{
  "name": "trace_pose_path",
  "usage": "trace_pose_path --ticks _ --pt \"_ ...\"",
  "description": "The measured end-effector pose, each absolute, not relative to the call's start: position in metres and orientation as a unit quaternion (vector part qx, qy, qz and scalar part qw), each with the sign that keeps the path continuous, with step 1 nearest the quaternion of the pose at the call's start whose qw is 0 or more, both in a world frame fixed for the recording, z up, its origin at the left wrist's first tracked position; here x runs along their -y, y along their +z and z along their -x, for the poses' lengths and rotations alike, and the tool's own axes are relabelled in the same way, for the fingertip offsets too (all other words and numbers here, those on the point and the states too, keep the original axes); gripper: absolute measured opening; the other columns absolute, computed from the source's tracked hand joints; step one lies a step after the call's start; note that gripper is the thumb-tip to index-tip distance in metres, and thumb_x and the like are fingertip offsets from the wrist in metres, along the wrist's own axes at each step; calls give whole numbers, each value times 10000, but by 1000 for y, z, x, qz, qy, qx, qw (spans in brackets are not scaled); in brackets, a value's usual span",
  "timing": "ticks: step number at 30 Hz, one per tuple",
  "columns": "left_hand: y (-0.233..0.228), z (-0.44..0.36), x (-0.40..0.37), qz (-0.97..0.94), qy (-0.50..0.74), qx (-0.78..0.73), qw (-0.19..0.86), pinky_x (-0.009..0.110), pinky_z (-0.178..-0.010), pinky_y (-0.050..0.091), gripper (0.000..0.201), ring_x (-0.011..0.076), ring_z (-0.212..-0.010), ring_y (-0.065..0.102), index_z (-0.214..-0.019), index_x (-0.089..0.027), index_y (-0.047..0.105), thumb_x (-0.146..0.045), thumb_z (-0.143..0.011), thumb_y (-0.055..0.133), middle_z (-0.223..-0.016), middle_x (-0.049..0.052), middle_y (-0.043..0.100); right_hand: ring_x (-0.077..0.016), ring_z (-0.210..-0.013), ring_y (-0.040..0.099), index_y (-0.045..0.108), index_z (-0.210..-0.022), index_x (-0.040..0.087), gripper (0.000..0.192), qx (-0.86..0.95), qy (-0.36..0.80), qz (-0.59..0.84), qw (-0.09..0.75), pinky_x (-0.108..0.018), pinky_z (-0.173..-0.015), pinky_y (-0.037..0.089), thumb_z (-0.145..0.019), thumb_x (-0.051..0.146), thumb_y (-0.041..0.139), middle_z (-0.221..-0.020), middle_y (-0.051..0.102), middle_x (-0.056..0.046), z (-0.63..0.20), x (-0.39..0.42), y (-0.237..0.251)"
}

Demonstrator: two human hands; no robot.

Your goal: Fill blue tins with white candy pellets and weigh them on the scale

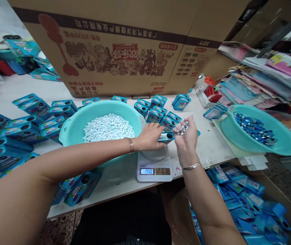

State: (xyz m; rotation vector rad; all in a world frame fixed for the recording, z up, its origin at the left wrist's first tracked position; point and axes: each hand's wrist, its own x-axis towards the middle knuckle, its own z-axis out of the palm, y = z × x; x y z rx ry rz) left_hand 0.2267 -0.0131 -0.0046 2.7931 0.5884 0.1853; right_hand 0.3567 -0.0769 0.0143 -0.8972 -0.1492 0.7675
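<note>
— While your left hand [150, 136] lies flat on the small blue box [166, 137] on the scale [154, 167], what does your right hold?

— Your right hand [186, 134] cups white candies [183, 127], fingers curled, just above it.

— How far along?

— Boxes [158, 110] wait beyond; the basin [70, 131] remains heaped, so much is left on your worktop [212, 143].

At the frame's centre the left hand [150, 136] rests on a small blue tin [166, 137] sitting on the white scale [154, 169]. The right hand [186, 136] cups white candies [183, 127] just beside it. Left of centre, a teal basin [71, 131] holds more white candies; another basin [283, 144] at right holds blue pieces.
</note>
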Motion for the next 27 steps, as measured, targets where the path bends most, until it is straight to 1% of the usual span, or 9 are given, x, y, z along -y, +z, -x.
trace_pose_path --ticks 4,7,11,16,20,23,27 --pt "-5 -227 14 -967 64 -203 137 397 -884 395 523 311 -1073 536 -1146 -153 564 -517 -787 673 -1109 124 595 -31 -379 290 402 -660 201 399 100 334 436 830 -163 -360 266 -856 444 650 -505 320 114 -353 74 12" --pt "-6 -227 13 -968 64 -199 136 396 -878 395 491 308 -1064 540 -1121 -153 568 -510 -796 659 -1105 125 600 -34 -384 290 387 -650 205 430 109 326 444 828 -166 -360 260 -835 479 662 -509 317 113 -353 73 12" --pt "-6 -226 12 -968 68 -195 141 401 -894 401 489 308 -1069 541 -1130 -156 568 -503 -797 662 -1124 121 604 -36 -389 292 409 -655 203 407 109 318 449 828 -167 -366 260 -845 470 649 -509 329 108 -352 72 12" --pt "-8 -226 12 -967 77 -194 145 408 -912 405 494 305 -1073 542 -1159 -184 561 -495 -791 669 -1125 101 608 -37 -393 282 393 -633 205 429 132 295 455 830 -169 -386 293 -834 473 660 -520 301 110 -351 72 10" --pt "-7 -226 12 -968 73 -194 143 408 -899 403 494 304 -1062 541 -1144 -171 567 -501 -789 665 -1119 111 603 -43 -408 302 398 -638 207 427 138 284 466 826 -173 -403 322 -834 485 655 -535 312 104 -351 72 10" --pt "-7 -226 12 -969 72 -194 139 401 -890 402 475 301 -1054 541 -1131 -188 568 -506 -791 661 -1104 100 605 -43 -415 317 396 -644 208 422 136 279 476 823 -173 -412 331 -835 489 646 -543 320 102 -351 72 10" --pt "-7 -227 11 -967 72 -192 149 405 -899 397 487 302 -1060 536 -1150 -184 564 -497 -789 666 -1106 104 601 -41 -413 323 374 -645 211 436 136 277 482 820 -174 -422 345 -830 497 646 -543 307 106 -350 72 10"
